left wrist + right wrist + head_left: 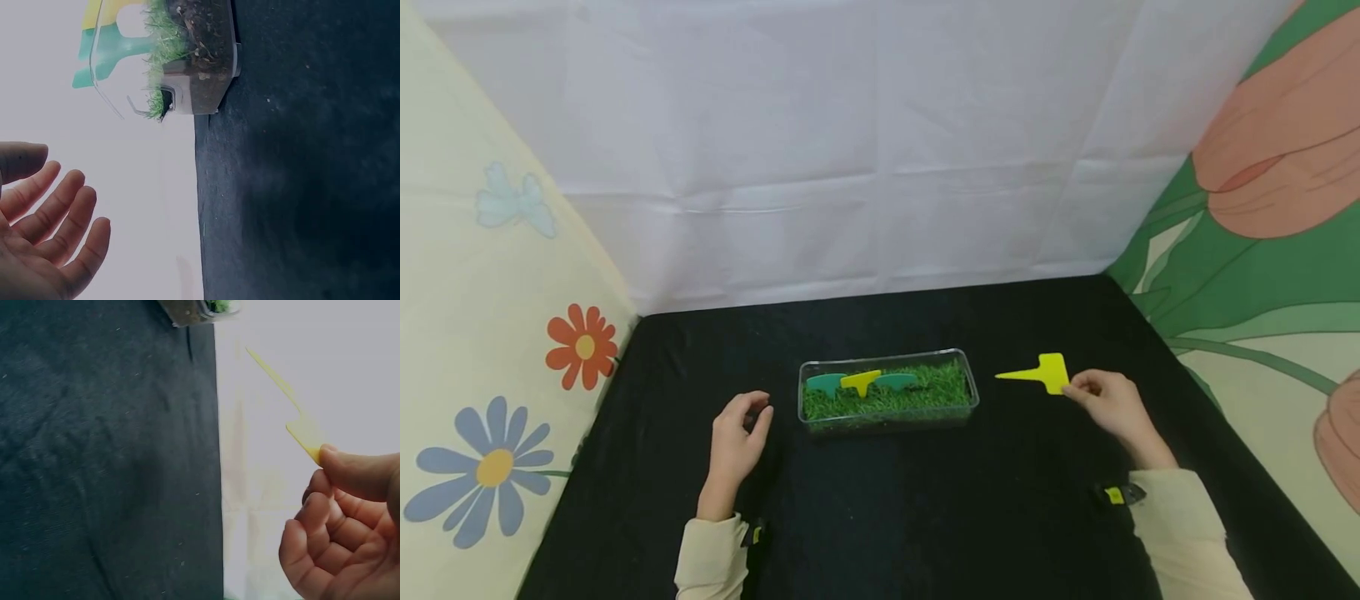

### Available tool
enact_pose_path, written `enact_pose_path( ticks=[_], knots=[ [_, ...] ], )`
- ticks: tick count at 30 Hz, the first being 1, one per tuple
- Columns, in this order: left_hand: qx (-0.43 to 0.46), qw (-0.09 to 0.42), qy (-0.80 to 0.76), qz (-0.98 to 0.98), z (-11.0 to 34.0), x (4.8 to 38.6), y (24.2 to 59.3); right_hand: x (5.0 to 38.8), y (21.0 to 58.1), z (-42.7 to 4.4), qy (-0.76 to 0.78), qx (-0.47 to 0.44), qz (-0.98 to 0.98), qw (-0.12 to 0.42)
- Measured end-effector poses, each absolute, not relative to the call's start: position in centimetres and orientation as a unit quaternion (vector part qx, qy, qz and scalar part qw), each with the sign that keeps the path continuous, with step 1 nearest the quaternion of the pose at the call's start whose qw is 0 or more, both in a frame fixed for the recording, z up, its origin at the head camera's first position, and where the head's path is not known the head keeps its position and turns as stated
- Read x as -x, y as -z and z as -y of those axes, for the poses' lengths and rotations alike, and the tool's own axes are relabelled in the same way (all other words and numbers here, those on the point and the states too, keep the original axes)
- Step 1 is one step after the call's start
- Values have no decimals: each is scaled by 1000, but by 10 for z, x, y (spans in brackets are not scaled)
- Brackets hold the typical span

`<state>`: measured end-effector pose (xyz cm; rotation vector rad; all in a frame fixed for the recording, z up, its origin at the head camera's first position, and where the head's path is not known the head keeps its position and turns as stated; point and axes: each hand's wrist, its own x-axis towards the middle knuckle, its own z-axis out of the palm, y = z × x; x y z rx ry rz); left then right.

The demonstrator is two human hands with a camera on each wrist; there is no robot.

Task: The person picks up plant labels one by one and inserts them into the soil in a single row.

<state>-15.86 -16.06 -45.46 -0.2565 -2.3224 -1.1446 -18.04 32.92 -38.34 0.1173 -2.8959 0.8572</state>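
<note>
In my right hand (1108,406) I pinch a yellow T-shaped plant label (1051,373) by its wide head; its pointed stem aims left toward the planter. The right wrist view shows thumb and fingertip on the edge of the head. A clear plastic box (891,421) of green grass (943,383) over dark soil (209,37) stands mid-table. Upright in the grass is a yellow label (861,382) between two green labels (826,383). Left of the box, my left hand (735,437) hovers with loosely bent fingers and holds nothing.
Black cloth (880,517) covers the table. A white sheet (850,167) hangs behind it. Flower-printed panels stand at the left (490,350) and right (1285,275). Each wrist wears a dark strap with a yellow mark.
</note>
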Motion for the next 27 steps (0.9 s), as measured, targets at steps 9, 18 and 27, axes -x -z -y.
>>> enact_pose_path(
  ticks=[9,18,27],
  knots=[
    [119,269,432,852,154,164,444,182,371,-319,-274,-52,953,119],
    [136,273,429,850,146,170,435,182,364,-310,-273,-57,949,149],
    [165,283,433,840,132,178,424,183,362,-299,-293,-89,936,172]
  ],
)
